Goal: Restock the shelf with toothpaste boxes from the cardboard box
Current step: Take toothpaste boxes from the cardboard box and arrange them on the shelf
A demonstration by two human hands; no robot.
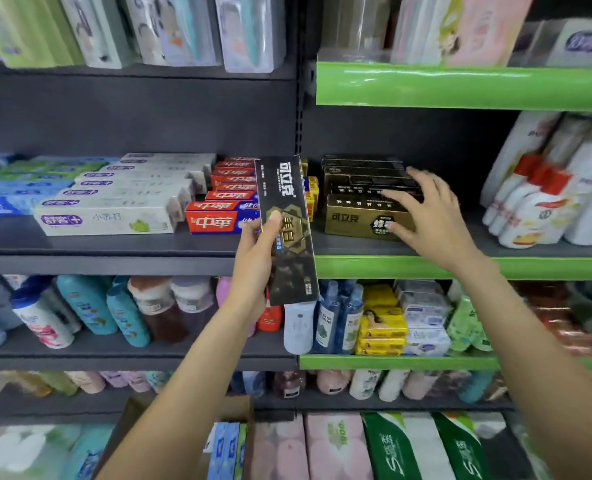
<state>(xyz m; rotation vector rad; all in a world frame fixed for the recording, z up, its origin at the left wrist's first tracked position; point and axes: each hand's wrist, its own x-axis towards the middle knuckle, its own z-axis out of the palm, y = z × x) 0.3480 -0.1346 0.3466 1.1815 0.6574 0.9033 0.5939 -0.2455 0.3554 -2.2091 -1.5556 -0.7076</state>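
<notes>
black and gold toothpaste box (pixel 287 230) stands on end in our left hand (pixel 256 251), thumb and fingers clamped round it, long axis upright. our right hand (pixel 433 220), fingers spread and holding nothing, touches the matching stack (pixel 364 199) on the shelf (pixel 461 266), just right of the box. we judge it must turn flat to join them.

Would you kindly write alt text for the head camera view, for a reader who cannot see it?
A person's left hand holds a black and gold toothpaste box upright before a shop shelf, while the right hand reaches, fingers spread, to a stack of matching boxes there. White and red toothpaste boxes lie to the left, bottles below.
</notes>
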